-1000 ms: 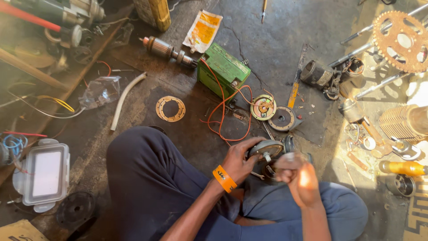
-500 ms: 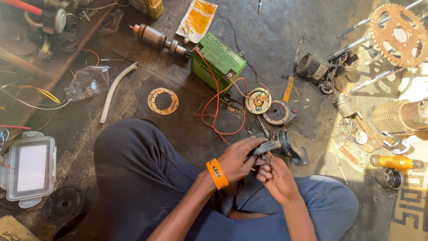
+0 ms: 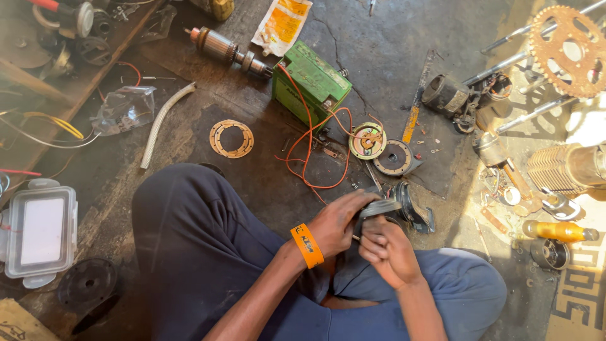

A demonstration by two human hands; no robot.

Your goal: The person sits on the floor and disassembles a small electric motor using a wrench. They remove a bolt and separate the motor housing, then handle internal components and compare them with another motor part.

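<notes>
**Both hands closing on one small metal part above the lap**

The person is sitting cross-legged on the dark, oily concrete floor [image 3: 391, 57], in dark blue trousers, and many parts are lying around the knees. The biggest one nearby is the green box-shaped battery [image 3: 312, 82], with orange wires running from it toward the lap. Beside it are lying a round copper-wound stator plate [image 3: 367, 140] and a dark round metal cover [image 3: 394, 158], and further left a flat brown ring gasket [image 3: 231, 138] is resting well apart from the hands.

The left hand [image 3: 338, 221], with an orange wristband, is holding a small grey curved metal part [image 3: 380, 207] from the left side; its fingers are wrapping over the top edge. The right hand [image 3: 386, 249] is sitting just below and touching the same part, with the fingers curled tight against its underside. The part is lying above the right hand and to the right of the left palm, its long axis running about left to right. Both hands are equally near, touching it. I cannot tell what small thing, if any, the right fingers are pinching.

Just beside the part, on its right, a black rounded housing [image 3: 413, 211] is lying on the floor.
</notes>
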